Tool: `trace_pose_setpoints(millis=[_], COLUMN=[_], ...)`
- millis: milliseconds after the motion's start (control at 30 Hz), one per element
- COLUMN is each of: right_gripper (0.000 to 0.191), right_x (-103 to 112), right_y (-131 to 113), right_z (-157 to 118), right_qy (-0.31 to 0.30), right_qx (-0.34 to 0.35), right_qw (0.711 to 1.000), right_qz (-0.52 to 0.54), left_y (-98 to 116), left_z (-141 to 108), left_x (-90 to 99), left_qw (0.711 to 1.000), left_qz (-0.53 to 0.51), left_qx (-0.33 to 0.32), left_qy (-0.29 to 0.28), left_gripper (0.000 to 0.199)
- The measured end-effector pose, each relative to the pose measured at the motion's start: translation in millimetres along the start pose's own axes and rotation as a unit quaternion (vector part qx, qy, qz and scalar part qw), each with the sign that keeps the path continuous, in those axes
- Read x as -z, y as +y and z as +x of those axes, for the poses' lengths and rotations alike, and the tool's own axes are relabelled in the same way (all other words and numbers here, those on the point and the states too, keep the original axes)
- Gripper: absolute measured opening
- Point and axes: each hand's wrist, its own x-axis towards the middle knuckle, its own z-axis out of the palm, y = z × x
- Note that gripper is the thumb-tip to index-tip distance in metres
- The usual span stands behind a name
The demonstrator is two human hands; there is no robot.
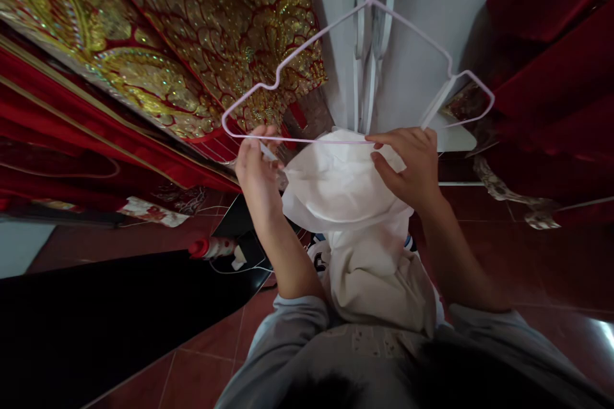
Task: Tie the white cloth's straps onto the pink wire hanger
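Note:
A pale pink hanger spans the upper middle, its hook up by the white door handles. A white strap loops over its right notch. White cloth hangs below the bottom bar, down in front of my body. My left hand is at the left end of the bar, fingers curled round a white strap. My right hand touches the bar right of centre, thumb and forefinger apart, its other fingers bent beside the strap; what they hold is hidden.
Red and gold sequinned garments hang at the left, dark red cloth at the right. A black table at lower left bears a red-capped bottle and a cable. White doors stand ahead.

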Motion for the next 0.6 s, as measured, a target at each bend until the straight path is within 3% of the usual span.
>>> trace_pose_setpoints(millis=[67,233,367,467,533,600], right_gripper=[0.032,0.047,0.044,0.046,0.044,0.037], right_x=[5.2,32.1,53.5,61.9,64.7,67.0], right_y=[-0.3,9.1,18.1,26.3,32.6,39.4], right_z=[3.3,17.2,40.5,56.0,60.5,60.9], right_qy=[-0.013,-0.002,0.104,0.201,0.233,0.225], right_qx=[0.004,0.028,0.088,0.15,0.166,0.18], right_qw=[1.0,0.994,0.988,0.957,0.94,0.945], right_qz=[0.02,0.102,0.068,0.148,0.183,0.157], left_y=[2.8,7.1,-0.9,-7.4,-9.5,-9.9], left_z=[-5.9,-10.8,-11.8,-13.7,-14.8,-15.2], left_x=[-10.8,-26.3,-31.8,-34.6,-35.2,-34.8], left_qw=[0.999,0.995,0.994,0.996,0.996,0.996], left_qz=[-0.011,-0.048,-0.053,-0.048,-0.06,-0.065], left_qx=[-0.022,-0.088,-0.095,-0.078,-0.067,-0.063], left_qy=[-0.034,-0.025,0.001,0.017,0.012,0.007], left_gripper=[0.035,0.028,0.035,0.039,0.039,0.039])
